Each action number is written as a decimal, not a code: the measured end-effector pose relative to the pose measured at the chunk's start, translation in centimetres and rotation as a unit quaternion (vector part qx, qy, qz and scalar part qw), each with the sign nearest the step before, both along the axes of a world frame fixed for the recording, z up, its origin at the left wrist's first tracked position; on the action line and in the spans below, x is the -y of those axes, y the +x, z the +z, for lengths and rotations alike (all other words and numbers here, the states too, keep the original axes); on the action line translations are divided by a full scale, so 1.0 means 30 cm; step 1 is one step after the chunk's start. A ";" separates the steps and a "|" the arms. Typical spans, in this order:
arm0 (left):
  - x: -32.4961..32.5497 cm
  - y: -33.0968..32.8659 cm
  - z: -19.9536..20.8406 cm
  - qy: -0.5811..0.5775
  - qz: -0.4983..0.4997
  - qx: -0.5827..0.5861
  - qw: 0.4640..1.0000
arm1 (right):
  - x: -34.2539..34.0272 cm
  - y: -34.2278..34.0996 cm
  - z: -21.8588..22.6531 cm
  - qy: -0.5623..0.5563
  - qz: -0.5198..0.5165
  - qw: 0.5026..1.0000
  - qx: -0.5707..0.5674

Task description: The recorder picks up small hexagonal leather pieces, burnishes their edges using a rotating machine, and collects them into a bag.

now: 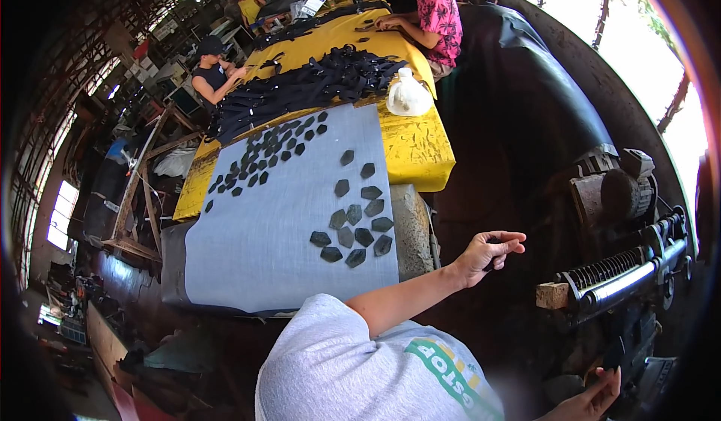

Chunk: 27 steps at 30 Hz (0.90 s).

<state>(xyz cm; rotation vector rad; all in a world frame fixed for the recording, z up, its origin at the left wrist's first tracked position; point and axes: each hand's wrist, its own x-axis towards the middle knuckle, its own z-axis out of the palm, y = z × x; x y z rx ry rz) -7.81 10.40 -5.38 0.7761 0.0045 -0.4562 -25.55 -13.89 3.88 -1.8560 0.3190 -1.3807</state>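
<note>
My left hand (484, 258) is held out to the right of the table, its fingers curled together. Something small and dark shows between thumb and fingers, too little to name. At the lower right edge my right hand (593, 398) pinches a dark flat piece (614, 353) beside a machine with a metal roller (627, 274). Most of that hand's palm is cut off or in shade. Several dark five- and six-sided pieces (363, 236) lie spread over a grey-blue sheet (248, 263) on the table; smaller ones (270, 147) cluster farther back.
Beyond the sheet, a heap of black straps (315, 83) lies on a yellow table cover (417, 143), near a white plastic jug (409, 94). One person (214, 75) works at the left and another (435, 15) at the right. Black sheeting (526, 83) drapes along the right wall.
</note>
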 end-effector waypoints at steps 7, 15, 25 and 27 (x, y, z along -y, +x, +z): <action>-0.010 0.013 -0.009 -0.010 0.006 0.048 0.999 | 0.152 -0.044 -0.097 0.259 0.033 0.964 -0.040; -0.036 0.093 -0.007 0.051 0.033 0.048 0.997 | 0.154 0.062 -0.160 0.426 0.156 0.891 -0.016; 0.103 0.125 0.143 0.219 -0.047 0.197 0.954 | 0.129 0.105 -0.174 0.436 0.177 0.880 -0.068; 0.129 0.145 0.146 0.237 -0.073 0.253 0.935 | 0.127 0.123 -0.180 0.426 0.199 0.879 -0.076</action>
